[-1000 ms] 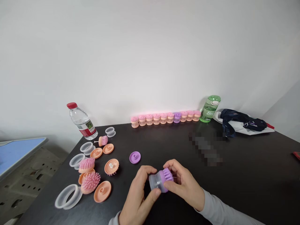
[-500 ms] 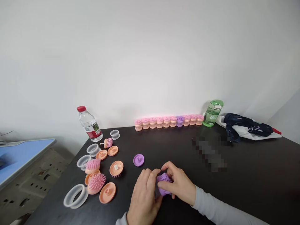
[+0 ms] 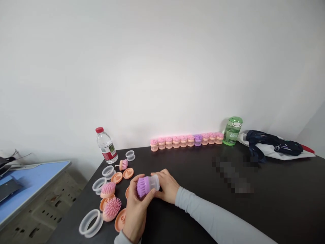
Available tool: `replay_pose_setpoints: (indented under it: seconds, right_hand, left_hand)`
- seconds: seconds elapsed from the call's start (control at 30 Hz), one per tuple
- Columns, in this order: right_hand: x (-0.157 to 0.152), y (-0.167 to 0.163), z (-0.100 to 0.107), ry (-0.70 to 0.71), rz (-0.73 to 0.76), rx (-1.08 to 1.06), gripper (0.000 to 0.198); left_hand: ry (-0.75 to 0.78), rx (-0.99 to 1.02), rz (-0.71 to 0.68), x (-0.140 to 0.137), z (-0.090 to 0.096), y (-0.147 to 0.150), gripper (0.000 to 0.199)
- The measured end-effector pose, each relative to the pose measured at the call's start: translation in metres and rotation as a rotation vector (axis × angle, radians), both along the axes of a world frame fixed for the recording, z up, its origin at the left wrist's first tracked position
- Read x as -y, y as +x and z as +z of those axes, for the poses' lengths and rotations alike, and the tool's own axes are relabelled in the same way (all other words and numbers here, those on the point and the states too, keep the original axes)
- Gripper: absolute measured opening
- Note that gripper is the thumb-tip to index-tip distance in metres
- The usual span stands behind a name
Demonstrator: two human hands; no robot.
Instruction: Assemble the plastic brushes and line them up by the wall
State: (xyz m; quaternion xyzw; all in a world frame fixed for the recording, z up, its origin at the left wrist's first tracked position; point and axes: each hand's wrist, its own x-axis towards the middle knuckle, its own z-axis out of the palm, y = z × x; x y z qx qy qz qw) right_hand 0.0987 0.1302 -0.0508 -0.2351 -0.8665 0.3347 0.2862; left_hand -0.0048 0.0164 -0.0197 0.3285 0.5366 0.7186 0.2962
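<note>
We held the purple brush (image 3: 143,187) tipped on its side, just left of the lower middle of the frame, above the table (image 3: 198,203). Our left hand (image 3: 136,208) was clamped around its bristle end, thumb on the near side and fingers on the far side. Our right hand (image 3: 168,187) gripped the clear cup (image 3: 153,183) at the other end, though its hidden fingertips we could not make out. Holding opposite ends probably gave us a steady grip and left the joint in sight. Orange caps (image 3: 128,173), clear rings (image 3: 100,221) and pink heads (image 3: 112,209) lay loose at lower left, likely for easy reach. Ten finished-looking brushes (image 3: 176,141) stood bristles up along the wall (image 3: 182,67), right of centre, presumably apart from those parts.
</note>
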Motion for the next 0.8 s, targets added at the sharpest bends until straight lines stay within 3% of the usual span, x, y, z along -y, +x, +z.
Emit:
replay_pose_setpoints:
  seconds: [0.1,0.3,0.5,0.63,0.8]
  right_hand:
    - [0.001,-0.004,0.003,0.066,0.027,0.056,0.027]
    - [0.013,0.040,0.014,0.072,-0.057,0.052,0.055]
    - [0.034,0.081,0.021,0.020,-0.109,-0.006,0.050]
    - [0.038,0.094,0.019,-0.071,-0.173,-0.088,0.059]
    - [0.040,0.100,0.017,0.030,-0.202,-0.140,0.065]
  left_hand:
    - [-0.030,0.022,-0.074,-0.002,-0.005,-0.004,0.053]
    - [-0.097,-0.100,-0.116,0.000,-0.005,0.000,0.049]
    - [-0.155,-0.251,-0.229,0.000,-0.009,0.012,0.046]
    - [-0.173,-0.209,-0.342,-0.001,-0.016,0.016,0.047]
    - [-0.158,-0.093,-0.352,0.005,-0.008,0.025,0.048]
